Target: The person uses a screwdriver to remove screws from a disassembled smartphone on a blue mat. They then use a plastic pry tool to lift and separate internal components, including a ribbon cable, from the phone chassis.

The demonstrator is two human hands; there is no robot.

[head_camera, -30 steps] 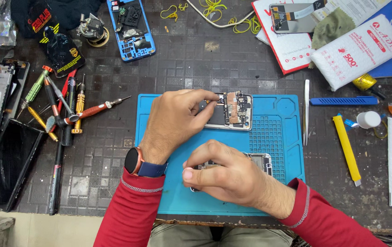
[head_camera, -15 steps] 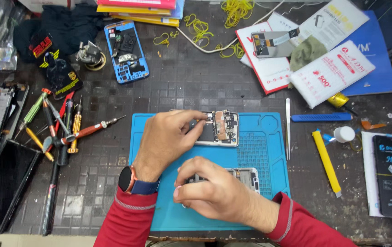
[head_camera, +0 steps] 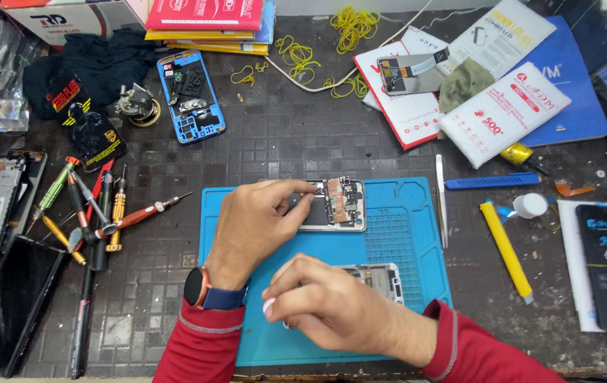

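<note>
A: From the head view, where is your left hand (head_camera: 261, 223)?

B: It lies on the far half of the blue mat (head_camera: 402, 241), fingers pressed down on the opened phone (head_camera: 332, 204). You are holding the phone flat against the mat; its exposed board shows at the right end, past your fingertips.

A: And your right hand (head_camera: 324, 305)?

B: Nearer to you, on the near half of the mat, fingers curled together over a second frame (head_camera: 381, 278). Only the right end of that frame shows from under your knuckles. Your fingertips are bunched as if pinching, but I cannot tell whether you have anything between them.

A: What lies around the mat?

B: Left of it, a bunch of screwdrivers (head_camera: 87, 213) on the dark table (head_camera: 275, 142), tips pointing various ways, and a dark screen panel (head_camera: 9, 305) at the near left. Far left of the mat sits a blue phone shell (head_camera: 191, 106), opened. Just right of the mat is a thin metal spudger (head_camera: 441, 206), then a blue pry bar (head_camera: 491, 181) and a yellow stick (head_camera: 505, 248) further right. Yellow rubber bands (head_camera: 349, 25) lie at the far edge

A: Your wrist?

B: A watch (head_camera: 200, 289) sits on your left one, above a red sleeve (head_camera: 197, 347)
</note>
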